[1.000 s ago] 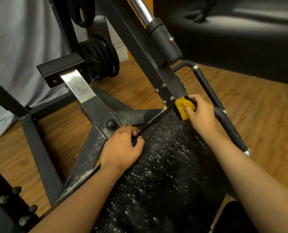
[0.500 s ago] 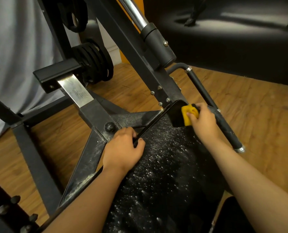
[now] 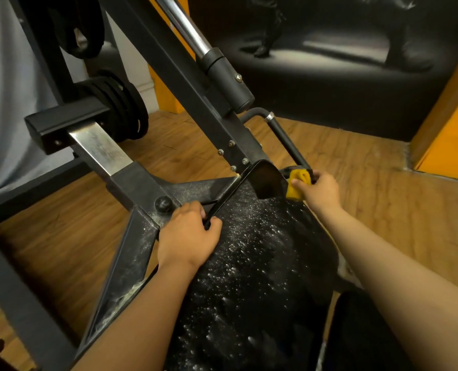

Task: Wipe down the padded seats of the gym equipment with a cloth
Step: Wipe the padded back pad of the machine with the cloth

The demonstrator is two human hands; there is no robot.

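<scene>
A black padded seat (image 3: pixel 262 263) speckled with white foam droplets runs from the bottom centre up to the machine's frame. Its far corner is wiped to a clean, shiny black. My right hand (image 3: pixel 320 191) grips a folded yellow cloth (image 3: pixel 297 184) at the seat's far right edge, beside the clean patch. My left hand (image 3: pixel 189 236) clasps the seat's left edge, thumb on the pad and fingers curled over the rim.
A black steel frame (image 3: pixel 131 188) with a slanted beam and chrome bar (image 3: pixel 185 25) rises behind the seat. A black side handle (image 3: pixel 286 140) stands right of the cloth. Weight plates (image 3: pixel 118 105) sit at the back left. Wooden floor (image 3: pixel 383 210) lies around; a second black pad (image 3: pixel 361 330) is at bottom right.
My right hand has swept the cloth to the right across the seat's far end, leaving a clean shiny patch. My left hand has kept its hold on the left edge.
</scene>
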